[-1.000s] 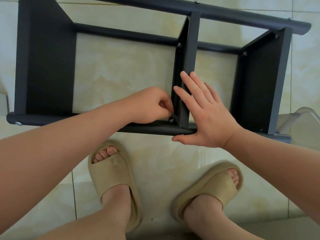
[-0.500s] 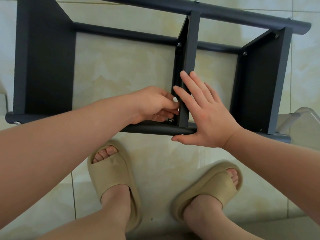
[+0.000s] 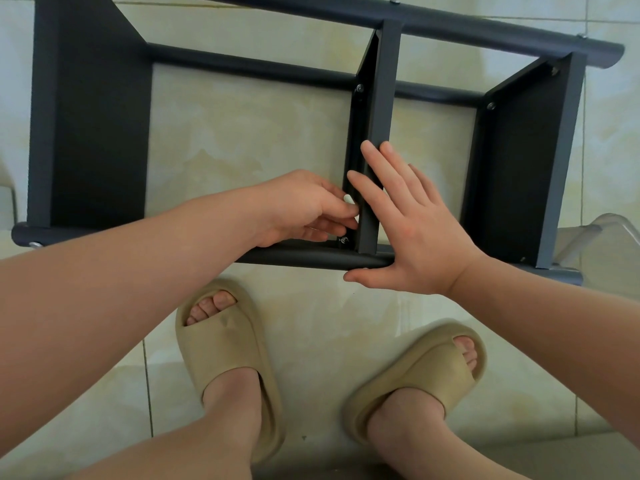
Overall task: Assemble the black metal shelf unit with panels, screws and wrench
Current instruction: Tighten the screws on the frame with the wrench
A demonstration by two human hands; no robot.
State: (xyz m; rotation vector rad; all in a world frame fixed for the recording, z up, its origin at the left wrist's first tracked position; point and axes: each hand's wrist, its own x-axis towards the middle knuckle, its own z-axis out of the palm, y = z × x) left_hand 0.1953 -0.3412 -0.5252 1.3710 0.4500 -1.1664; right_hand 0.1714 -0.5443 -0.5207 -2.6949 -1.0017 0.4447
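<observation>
Our left hand (image 3: pixel 304 209) has loosened from the fist it made at the corner a second ago. Its fingers now reach toward the middle panel (image 3: pixel 377 98) and pinch a small white piece (image 3: pixel 349 199); we cannot tell what it is. Our right hand (image 3: pixel 412 230) has not shifted.

Nearest to us, our feet stand in beige slippers (image 3: pixel 225 358) on the pale tiled floor (image 3: pixel 311 323). Just beyond the toes lies the black shelf unit (image 3: pixel 485 29), on its side. Our right thumb lies along the near side of its front rail (image 3: pixel 304 258). That hand is spread wide, with fingers straight and pressed flat against the right face of the middle panel.

A screw (image 3: pixel 344 240) sits in the corner where this panel meets the front rail, just below our left fingertips. The left panel (image 3: pixel 93 133) and right panel (image 3: pixel 526 161) stand at either side, well apart. Farther off, a back rail (image 3: pixel 242 68) crosses behind them. A clear plastic thing (image 3: pixel 609 237) sits at the right edge.
</observation>
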